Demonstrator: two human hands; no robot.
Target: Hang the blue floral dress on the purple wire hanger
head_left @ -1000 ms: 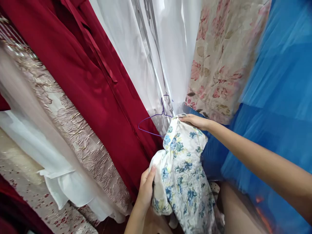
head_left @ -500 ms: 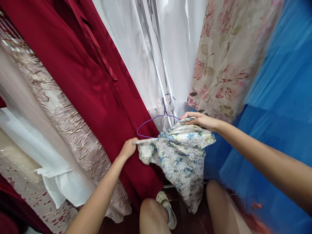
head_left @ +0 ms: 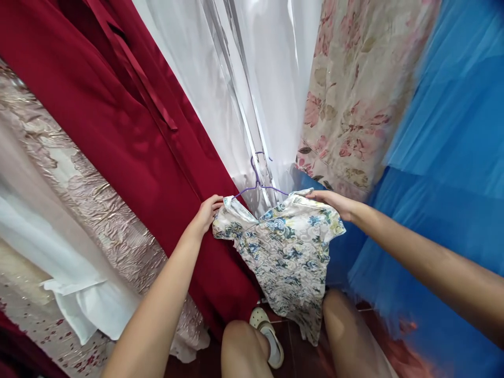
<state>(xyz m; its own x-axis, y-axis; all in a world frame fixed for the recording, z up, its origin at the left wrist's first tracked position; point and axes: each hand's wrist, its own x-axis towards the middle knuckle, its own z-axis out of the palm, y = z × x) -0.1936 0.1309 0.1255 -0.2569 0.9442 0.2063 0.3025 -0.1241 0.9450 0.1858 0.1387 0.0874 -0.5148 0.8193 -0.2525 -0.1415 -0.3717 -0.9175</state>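
Note:
A floral dress (head_left: 287,252), white with blue and yellow flowers, hangs on a purple wire hanger (head_left: 258,184) in front of me. Both hanger arms now run inside its shoulders, and the hook stands free above the neckline. At the left shoulder, my left hand (head_left: 207,212) pinches the cloth between thumb and fingers. My right hand (head_left: 333,202) grips the dress at its right shoulder, the fingertips partly behind the fabric. The hem hangs down between my knees.
Long garments hang all around: a dark red dress (head_left: 157,157), a white one (head_left: 271,79) with ribbons, a pink-flowered one (head_left: 354,105) and a blue tulle one (head_left: 444,184). Brocade cloth (head_left: 118,226) hangs at left. A cream clog (head_left: 265,336) rests on the tiled floor.
The left shoulder of the dress has gone up over the hanger's left arm, which was bare before. My left hand has risen, and the dress now hangs spread more evenly.

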